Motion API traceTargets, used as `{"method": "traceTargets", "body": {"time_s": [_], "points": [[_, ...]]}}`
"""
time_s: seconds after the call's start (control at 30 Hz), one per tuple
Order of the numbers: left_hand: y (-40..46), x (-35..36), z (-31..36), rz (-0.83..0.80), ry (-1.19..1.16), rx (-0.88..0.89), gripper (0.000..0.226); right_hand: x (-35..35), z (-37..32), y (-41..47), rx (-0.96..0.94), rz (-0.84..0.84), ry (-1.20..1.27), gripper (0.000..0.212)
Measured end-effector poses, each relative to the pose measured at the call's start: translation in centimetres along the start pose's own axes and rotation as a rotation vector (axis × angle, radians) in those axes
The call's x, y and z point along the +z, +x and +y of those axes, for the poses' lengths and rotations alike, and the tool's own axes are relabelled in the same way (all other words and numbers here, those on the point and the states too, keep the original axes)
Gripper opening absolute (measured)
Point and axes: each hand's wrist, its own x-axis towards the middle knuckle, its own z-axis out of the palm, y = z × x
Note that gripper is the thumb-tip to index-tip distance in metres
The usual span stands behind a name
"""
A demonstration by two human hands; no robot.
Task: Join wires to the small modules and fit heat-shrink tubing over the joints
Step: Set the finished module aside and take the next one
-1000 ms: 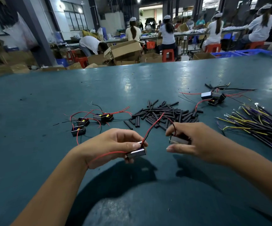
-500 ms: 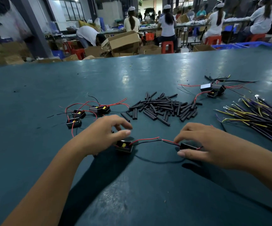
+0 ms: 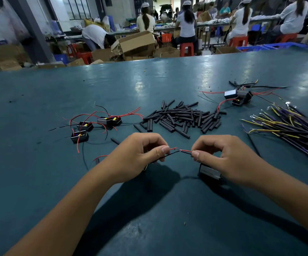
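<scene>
I'm pinching thin red and black wires in both hands: left hand and right hand both curled tight, bare tips meeting between them above table. Module hanging under right hand. Judging wires light, floppy, slippery; gripping close behind stripped tips. Tubing pile lying beyond hands.

Teal table underneath. Far beyond the hands: open cardboard box, red stools, blue crates to the far right, seated workers in white caps at a long bench, one person bent over boxes, dark pillar far left.
</scene>
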Motion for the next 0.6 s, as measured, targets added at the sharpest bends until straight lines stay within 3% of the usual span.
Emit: {"method": "traceTargets", "body": {"time_s": [0.37,0.6], "points": [[0.2,2.0,0.3,0.041,-0.186,-0.015,0.015,0.4,-0.6,0.0,0.024,0.035,0.034,0.013],[0.2,2.3,0.2,0.017,-0.367,-0.063,0.010,0.2,-0.7,0.1,0.126,0.053,0.196,0.016]]}}
